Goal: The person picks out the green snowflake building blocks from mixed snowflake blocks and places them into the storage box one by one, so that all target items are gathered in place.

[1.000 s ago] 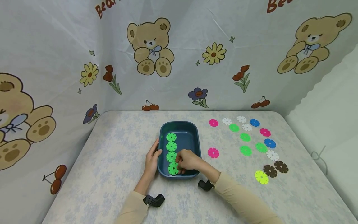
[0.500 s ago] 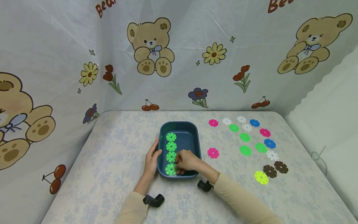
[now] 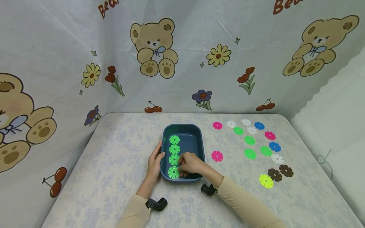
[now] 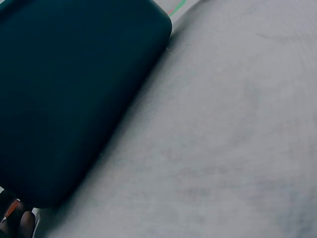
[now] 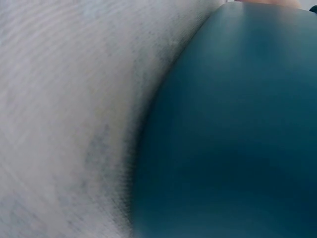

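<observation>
Tray (image 3: pixel 191 142) is gripped at nine o'clock by left hand (image 3: pixel 154 161), presumably for steadiness; whether seven-o'clock green disc (image 3: pixel 172 172) is pinched by right hand (image 3: pixel 191 163) cannot be told.

Cropped red lettering (image 3: pixel 107 5), probably "Bear", and similar "Bea" letters (image 3: pixel 287 4), on the backdrop (image 3: pixel 188 34).

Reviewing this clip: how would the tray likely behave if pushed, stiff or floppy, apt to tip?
The tray is probably stiff: it shows no dent beside the left hand. It seems unlikely to tip, looking broad for its height. Its smooth outer surface may feel slightly slippery.
</observation>
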`<state>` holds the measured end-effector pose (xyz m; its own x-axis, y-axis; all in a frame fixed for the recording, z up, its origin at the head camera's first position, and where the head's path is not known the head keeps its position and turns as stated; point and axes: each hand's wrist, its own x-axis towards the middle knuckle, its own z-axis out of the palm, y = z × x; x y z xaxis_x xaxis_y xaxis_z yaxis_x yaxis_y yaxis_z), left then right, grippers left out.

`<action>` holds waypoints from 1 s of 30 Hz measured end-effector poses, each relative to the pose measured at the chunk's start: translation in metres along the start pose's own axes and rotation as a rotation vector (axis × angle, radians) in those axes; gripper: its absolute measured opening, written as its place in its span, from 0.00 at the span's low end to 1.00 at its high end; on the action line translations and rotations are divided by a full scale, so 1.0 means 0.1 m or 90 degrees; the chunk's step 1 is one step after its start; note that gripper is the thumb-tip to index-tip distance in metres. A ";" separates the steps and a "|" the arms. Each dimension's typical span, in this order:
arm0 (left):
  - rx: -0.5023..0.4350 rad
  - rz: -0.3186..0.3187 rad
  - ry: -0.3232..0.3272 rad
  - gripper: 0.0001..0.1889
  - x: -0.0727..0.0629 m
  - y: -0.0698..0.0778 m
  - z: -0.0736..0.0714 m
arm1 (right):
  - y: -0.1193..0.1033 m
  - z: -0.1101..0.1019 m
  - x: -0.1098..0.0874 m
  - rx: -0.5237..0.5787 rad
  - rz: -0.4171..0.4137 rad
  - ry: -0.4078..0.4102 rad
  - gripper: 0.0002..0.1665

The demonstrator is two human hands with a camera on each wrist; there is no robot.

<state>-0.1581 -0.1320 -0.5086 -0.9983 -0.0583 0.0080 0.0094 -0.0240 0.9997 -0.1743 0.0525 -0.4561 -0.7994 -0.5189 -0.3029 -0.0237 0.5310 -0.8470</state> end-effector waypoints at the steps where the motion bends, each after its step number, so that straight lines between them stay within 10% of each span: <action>1: 0.001 0.001 -0.001 0.28 0.00 0.00 0.00 | 0.00 0.00 0.00 -0.003 0.000 -0.001 0.14; 10: 0.001 0.004 0.002 0.28 0.00 0.00 0.01 | -0.09 -0.10 -0.08 -0.019 -0.057 0.010 0.08; 17: 0.008 0.006 0.000 0.28 -0.01 0.01 0.03 | -0.18 -0.56 -0.40 0.018 -0.080 0.092 0.10; 30: 0.009 0.000 0.009 0.28 -0.02 0.01 0.02 | 0.74 -1.72 -1.00 -0.064 0.099 0.267 0.25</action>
<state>-0.1565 -0.1300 -0.5074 -0.9973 -0.0723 0.0084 0.0091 -0.0094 0.9999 -0.1996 0.2593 -0.4134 -0.9716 -0.1222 -0.2026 0.0748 0.6538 -0.7529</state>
